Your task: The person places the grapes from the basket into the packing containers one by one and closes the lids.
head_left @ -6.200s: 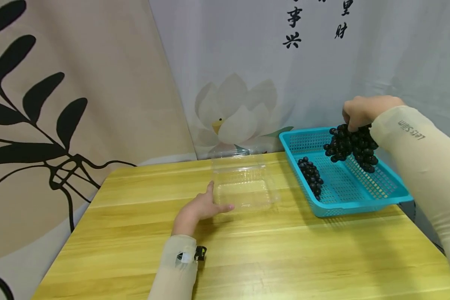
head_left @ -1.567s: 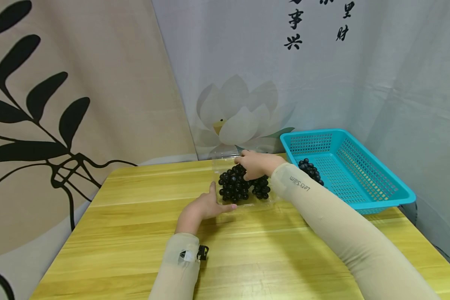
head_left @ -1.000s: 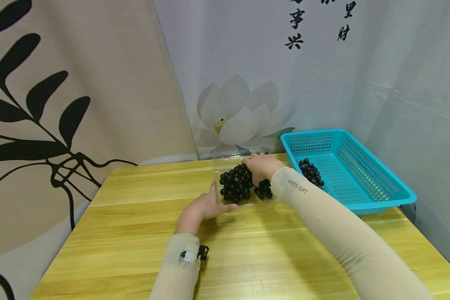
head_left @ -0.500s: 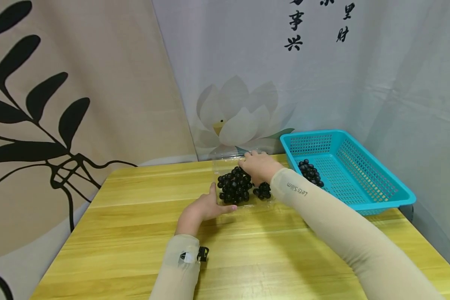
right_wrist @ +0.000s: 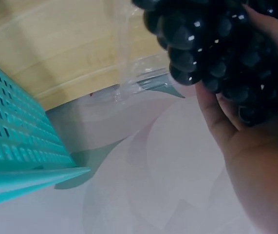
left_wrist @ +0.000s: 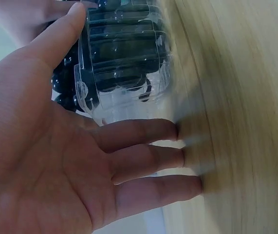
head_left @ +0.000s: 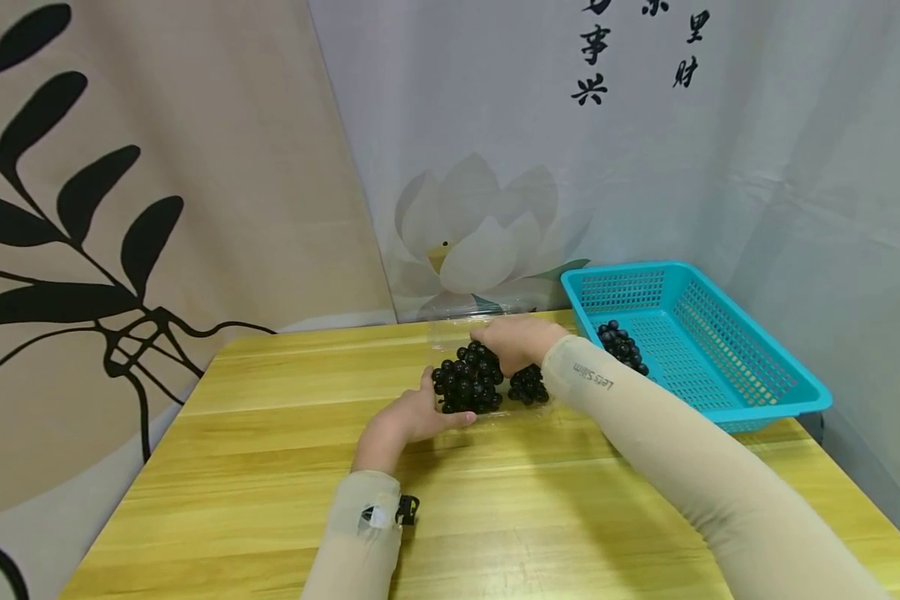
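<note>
A clear plastic clamshell box (left_wrist: 124, 48) stands on the table, its lid (head_left: 450, 333) folded back toward the curtain. Black grapes (head_left: 467, 382) fill much of it, with a smaller cluster (head_left: 527, 385) at its right. My right hand (head_left: 521, 340) reaches in from the right and grips the grape bunch; in the right wrist view its fingers curl round the grapes (right_wrist: 216, 58). At the box's near left corner is my left hand (head_left: 408, 417), thumb and fingers spread along the sides. The left wrist view shows the thumb at the rim and the other fingers extended toward the tabletop.
On the right stands a blue perforated basket (head_left: 768, 412), with another bunch of grapes (head_left: 621, 346) along its left side. A printed curtain (head_left: 480, 100) hangs close behind the wooden table (head_left: 270, 467).
My right hand has carried grapes leftward from the basket into the box. Lately the bunch has shifted slightly left and nearer in its grip. The left hand has stayed at the box.
</note>
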`<state>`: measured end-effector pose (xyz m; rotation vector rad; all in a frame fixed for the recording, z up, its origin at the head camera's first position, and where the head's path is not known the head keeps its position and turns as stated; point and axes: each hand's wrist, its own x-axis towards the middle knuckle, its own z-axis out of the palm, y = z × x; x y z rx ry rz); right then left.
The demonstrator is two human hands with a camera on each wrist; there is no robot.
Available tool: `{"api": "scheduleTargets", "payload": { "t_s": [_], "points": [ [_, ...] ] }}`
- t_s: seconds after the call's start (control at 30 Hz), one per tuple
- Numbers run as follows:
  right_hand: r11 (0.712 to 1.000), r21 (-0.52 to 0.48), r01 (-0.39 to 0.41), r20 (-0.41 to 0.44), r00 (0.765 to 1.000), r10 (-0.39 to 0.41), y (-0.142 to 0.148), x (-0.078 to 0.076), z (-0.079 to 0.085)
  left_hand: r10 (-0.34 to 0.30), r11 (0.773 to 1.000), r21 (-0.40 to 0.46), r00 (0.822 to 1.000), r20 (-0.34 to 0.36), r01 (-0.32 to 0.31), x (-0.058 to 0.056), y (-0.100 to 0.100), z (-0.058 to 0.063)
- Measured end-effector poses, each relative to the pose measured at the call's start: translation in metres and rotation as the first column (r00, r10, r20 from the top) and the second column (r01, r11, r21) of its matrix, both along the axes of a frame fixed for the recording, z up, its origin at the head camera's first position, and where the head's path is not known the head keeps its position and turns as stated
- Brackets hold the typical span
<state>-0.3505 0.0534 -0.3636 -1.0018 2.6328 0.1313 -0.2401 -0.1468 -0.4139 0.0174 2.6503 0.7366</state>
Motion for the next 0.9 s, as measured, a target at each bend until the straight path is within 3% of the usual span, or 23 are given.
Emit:
{"api": "scheduleTargets", "payload": {
  "t_s": [0.17,0.3,0.5,0.67,0.9],
  "points": [
    [0.997,0.003,0.076,0.036,0.996,-0.076,0.006,-0.005,-0.003,0.003,1.0,0.01,1.0,0.006,-0.003,0.0,0.0,-0.001],
    [0.992,0.052,0.111,0.004,0.994,-0.111,0.01,-0.005,-0.005,0.005,1.0,0.015,1.0,0.011,-0.005,0.0,0.001,-0.001],
    [0.999,0.044,0.01,-0.107,0.994,-0.005,-0.001,0.0,0.0,0.002,1.0,0.01,1.0,0.009,-0.002,-0.001,0.0,0.001],
    [0.992,0.065,-0.109,-0.132,0.984,0.116,-0.017,0.011,0.001,-0.016,1.0,0.011,1.0,-0.011,0.017,-0.001,-0.002,0.001],
    [0.993,0.087,-0.075,-0.057,0.995,0.08,-0.029,0.02,-0.009,-0.027,0.999,0.031,1.0,-0.016,0.027,-0.001,-0.002,0.0]
  ]
}}
